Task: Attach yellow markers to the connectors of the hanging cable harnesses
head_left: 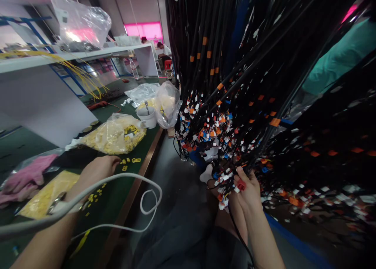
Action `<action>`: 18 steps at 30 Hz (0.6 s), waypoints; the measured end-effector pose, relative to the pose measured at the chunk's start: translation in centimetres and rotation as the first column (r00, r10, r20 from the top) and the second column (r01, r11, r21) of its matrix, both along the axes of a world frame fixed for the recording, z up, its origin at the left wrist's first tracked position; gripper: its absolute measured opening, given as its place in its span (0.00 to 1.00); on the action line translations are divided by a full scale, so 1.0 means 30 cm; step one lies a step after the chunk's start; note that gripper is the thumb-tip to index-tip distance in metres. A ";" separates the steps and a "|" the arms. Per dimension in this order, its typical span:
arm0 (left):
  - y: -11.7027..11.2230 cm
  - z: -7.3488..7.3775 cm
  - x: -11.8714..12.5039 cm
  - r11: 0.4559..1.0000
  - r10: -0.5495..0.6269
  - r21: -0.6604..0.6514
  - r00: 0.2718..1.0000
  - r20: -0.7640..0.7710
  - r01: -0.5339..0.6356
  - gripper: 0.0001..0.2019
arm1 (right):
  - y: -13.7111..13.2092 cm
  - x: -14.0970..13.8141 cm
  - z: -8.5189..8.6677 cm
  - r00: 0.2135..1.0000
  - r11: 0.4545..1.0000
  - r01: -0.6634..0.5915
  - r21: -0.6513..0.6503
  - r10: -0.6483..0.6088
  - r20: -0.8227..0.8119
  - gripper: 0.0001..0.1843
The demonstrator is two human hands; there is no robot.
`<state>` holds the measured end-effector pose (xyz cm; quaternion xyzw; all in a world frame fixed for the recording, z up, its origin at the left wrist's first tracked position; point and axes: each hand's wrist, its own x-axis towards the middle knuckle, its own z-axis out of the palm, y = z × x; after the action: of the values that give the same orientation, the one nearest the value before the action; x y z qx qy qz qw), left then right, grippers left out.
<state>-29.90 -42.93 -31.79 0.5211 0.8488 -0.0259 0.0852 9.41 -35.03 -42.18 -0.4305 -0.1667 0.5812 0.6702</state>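
Observation:
My left hand [101,169] is low over the green bench top, its fingers bent together beside several small yellow plastic pieces [125,163]. Anything between those fingertips is hidden. More loose yellow pieces [93,196] are scattered below the wrist. On the right, my right hand [248,188] is closed around the connector end of a black cable [235,222], whose tail hangs down over my leg. A red connector [241,185] shows at the fingers, with white connectors [225,176] alongside. Behind that hand hangs a dense mass of black cables [205,22] with white, orange and blue ends.
A clear bag of yellow pieces [108,138], a white mug [147,117] and a second bag [167,102] stand along the bench. Pink gloves [28,177] lie left. A white cord [126,176] loops across the front. A person in a green top [340,57] is behind the cables.

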 end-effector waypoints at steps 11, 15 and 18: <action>0.063 -0.185 -0.145 0.998 -0.051 -0.022 0.998 -0.036 0.051 0.16 | 0.028 0.007 -0.032 1.000 1.000 0.020 -0.003 -0.020 0.022 0.24; 0.067 -0.169 -0.131 0.999 0.004 -0.051 1.000 -0.023 -0.005 0.16 | 0.039 -0.021 -0.028 0.998 0.999 0.051 -0.013 -0.050 0.033 0.24; 0.038 -0.101 -0.058 0.997 0.035 0.065 0.984 0.175 -0.047 0.15 | 0.042 -0.028 -0.032 0.996 0.998 0.063 -0.024 -0.062 0.059 0.24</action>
<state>-31.63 -41.79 -34.80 0.5064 0.8492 0.0508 0.1412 8.55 -33.78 -43.12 -0.4611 -0.1651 0.5491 0.6772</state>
